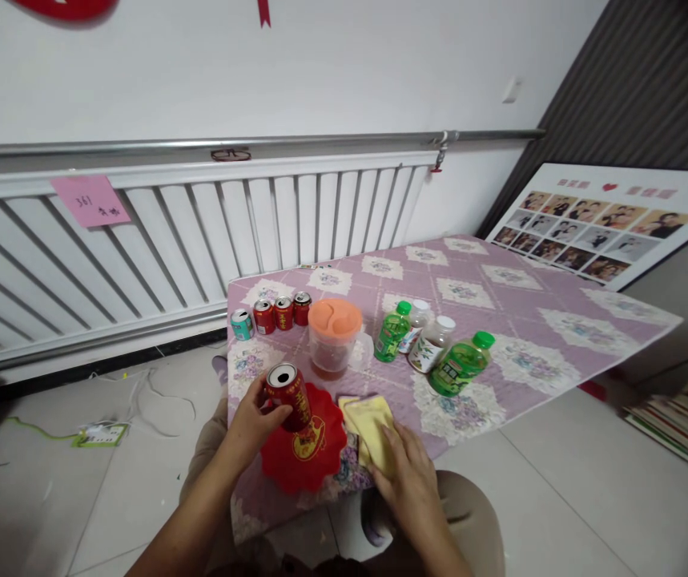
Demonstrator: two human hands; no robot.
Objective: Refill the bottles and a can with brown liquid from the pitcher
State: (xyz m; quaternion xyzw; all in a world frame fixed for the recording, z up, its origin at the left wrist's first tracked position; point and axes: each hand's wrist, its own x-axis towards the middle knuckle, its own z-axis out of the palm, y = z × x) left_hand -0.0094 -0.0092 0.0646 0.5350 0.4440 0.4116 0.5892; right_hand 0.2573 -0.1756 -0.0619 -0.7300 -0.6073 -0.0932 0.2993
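Note:
My left hand [255, 423] is wrapped round a red drink can [291, 401], its top opened, tilted slightly over a red scalloped plate [325, 441] with a gold print. My right hand [407, 469] is on a folded yellow cloth [371, 425] at the table's near edge, fingers over its right side. Beyond the plate stands a clear pitcher [330, 353] with an orange lid [336, 319]. To its left, a teal can [241, 324] and three red cans [283, 313] form a row.
Right of the pitcher stand two green-capped bottles [461, 367] and two white-capped clear bottles [431, 346]. A purple floral cloth [404, 288] covers the table. Behind it is a white radiator [313, 212]. A photo board [613, 216] leans at right; a power strip [100, 435] lies on the floor.

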